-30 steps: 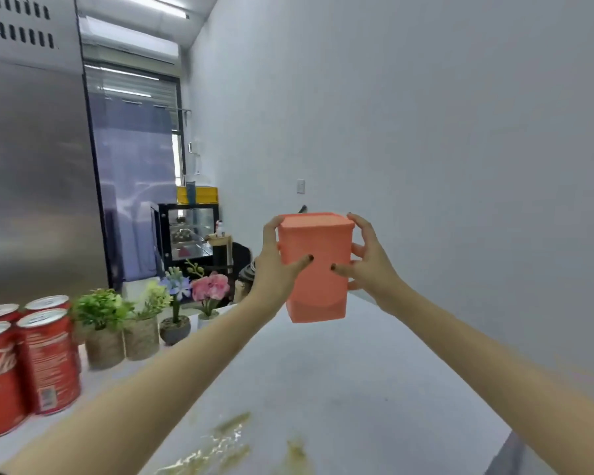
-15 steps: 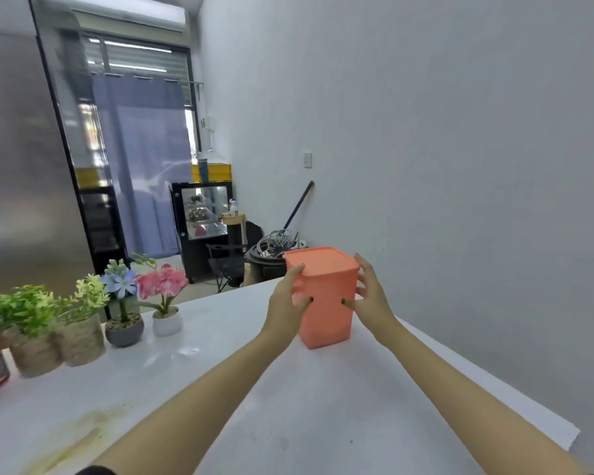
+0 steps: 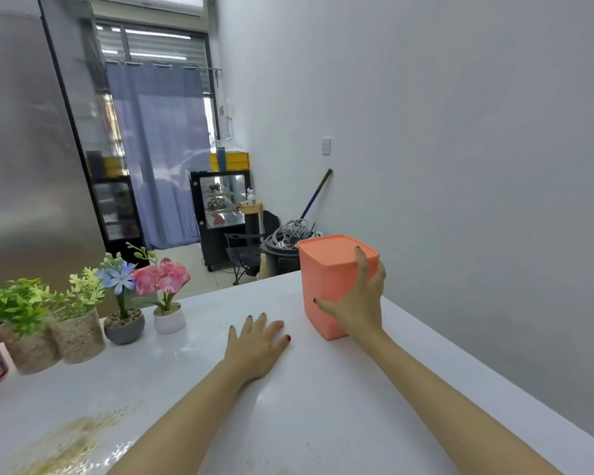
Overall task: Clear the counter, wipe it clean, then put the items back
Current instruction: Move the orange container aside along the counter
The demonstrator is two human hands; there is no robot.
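Nearest, well left of the orange container (image 3: 323,269): yellowish spill (image 3: 72,440) on the white counter (image 3: 323,423), unwiped. Just left of the container: left hand (image 3: 258,344), fingers spread, palm flat, likely bracing. On the container's near right corner: right hand (image 3: 357,303), fingers clasping wall and lid edge, steadying it upright, apparently clear of the spill. Farther left: potted plants (image 3: 124,323), uncleared

Small café or shop kitchen, steel fridge (image 3: 31,149), glass display case (image 3: 222,204), white counter (image 3: 323,406).
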